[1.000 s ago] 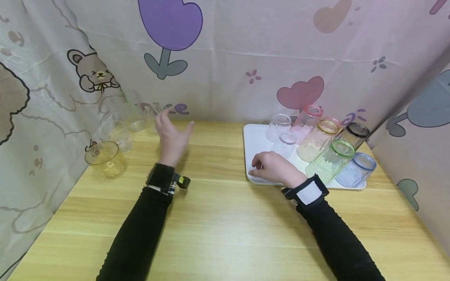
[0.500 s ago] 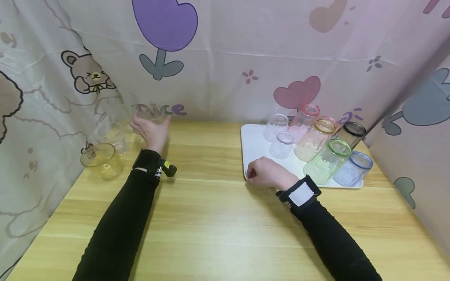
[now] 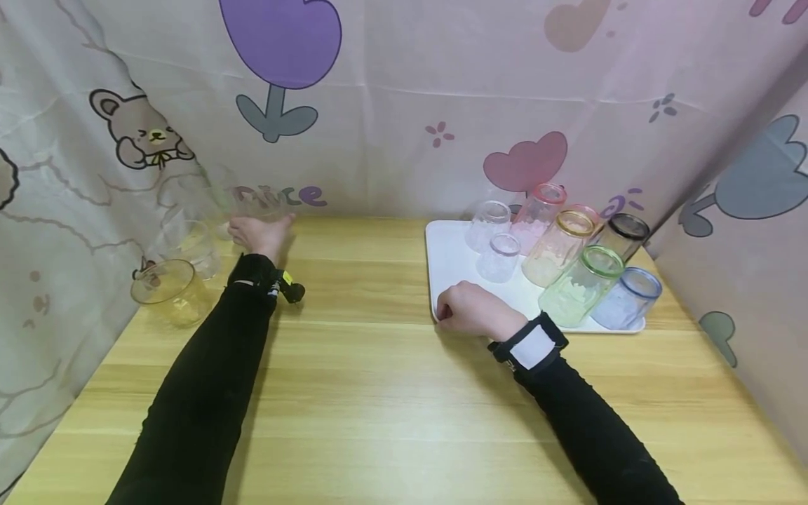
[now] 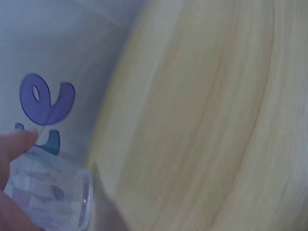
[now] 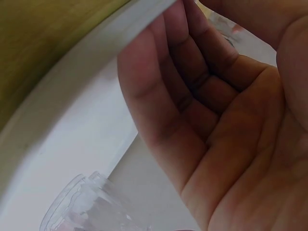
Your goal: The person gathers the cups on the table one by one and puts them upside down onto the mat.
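Note:
My left hand (image 3: 257, 235) is at the back left of the table, fingers and thumb round a clear glass (image 4: 53, 192); in the head view this glass (image 3: 260, 202) shows faintly above the hand. Other clear glasses (image 3: 197, 247) and an amber glass (image 3: 172, 294) stand left of that hand. At the near left corner of a white tray (image 3: 445, 263), my right hand (image 3: 473, 310) holds the rim. The right wrist view has its curled fingers (image 5: 149, 91) against the tray wall (image 5: 72, 67), tips partly hidden behind the rim.
On the tray stand small clear glasses (image 3: 499, 258), pink glasses (image 3: 538, 214), and taller ones: yellow-rimmed (image 3: 555, 252), green (image 3: 581, 287), dark-rimmed (image 3: 621, 238) and blue (image 3: 626, 300). A printed curtain (image 3: 391, 140) hangs right behind the table's back edge.
My left hand has moved left and closed round the clear glass. My right hand has shifted to the tray's near left corner, and its fingers have curled in.

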The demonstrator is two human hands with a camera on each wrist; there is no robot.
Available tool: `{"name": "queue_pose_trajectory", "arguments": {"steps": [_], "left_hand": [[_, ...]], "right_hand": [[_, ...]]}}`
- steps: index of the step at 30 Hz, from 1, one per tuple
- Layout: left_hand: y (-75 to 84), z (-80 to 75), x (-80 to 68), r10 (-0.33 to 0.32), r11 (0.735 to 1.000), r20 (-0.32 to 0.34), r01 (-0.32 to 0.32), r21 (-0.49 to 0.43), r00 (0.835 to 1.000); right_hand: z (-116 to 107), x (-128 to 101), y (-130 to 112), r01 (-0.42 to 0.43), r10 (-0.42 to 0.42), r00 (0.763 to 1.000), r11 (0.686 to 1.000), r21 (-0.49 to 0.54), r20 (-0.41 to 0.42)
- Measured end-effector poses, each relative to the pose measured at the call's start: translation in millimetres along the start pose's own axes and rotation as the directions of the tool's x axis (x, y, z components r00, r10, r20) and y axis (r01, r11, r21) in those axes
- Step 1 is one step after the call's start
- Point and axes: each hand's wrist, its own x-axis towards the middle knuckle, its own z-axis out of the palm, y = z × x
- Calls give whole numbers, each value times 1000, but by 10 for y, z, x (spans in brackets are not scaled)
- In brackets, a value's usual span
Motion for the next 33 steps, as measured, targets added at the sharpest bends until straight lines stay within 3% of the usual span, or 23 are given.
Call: {"name": "queue_pose_trajectory", "arguments": {"steps": [6,13,16,18,20,22,24,25,29,32,33], "left_hand": [[-61,-24,109,-5,1000,76,4,11,997],[-53,-31,125,-11,996,103,21,-92,995],[-42,-4,103,-20,976,125,46,-212,992],[-29,11,69,-9,952,138,50,-302,990],[-4,19,3,4,882,182,83,-465,983],[26,17,-76,21,832,211,100,-545,977],[66,26,-160,33,751,258,147,-644,965],[89,24,-208,29,732,285,174,-659,958],[176,33,-352,45,705,349,218,-675,936],[226,62,-442,43,714,362,224,-663,931],[240,74,-475,40,732,358,217,-646,933]], "right_hand": [[-2,8,-25,-8,8,1000,1000,-2,5],[-2,12,-35,-15,16,1000,1000,-3,7],[-5,10,-28,-21,21,1000,1000,-7,14],[-7,9,-21,-24,24,1000,1000,-13,16],[-9,7,-18,-25,25,1000,1000,-18,15],[-8,6,-14,-23,24,1000,1000,-20,13],[-8,5,-12,-25,26,1000,999,-20,13],[-7,4,-13,-25,26,1000,999,-19,13],[-6,-1,-17,-22,22,1000,1000,-13,13],[-6,-2,-17,-20,20,1000,1000,-4,13],[-6,-2,-16,-21,21,1000,1000,1,15]]}}
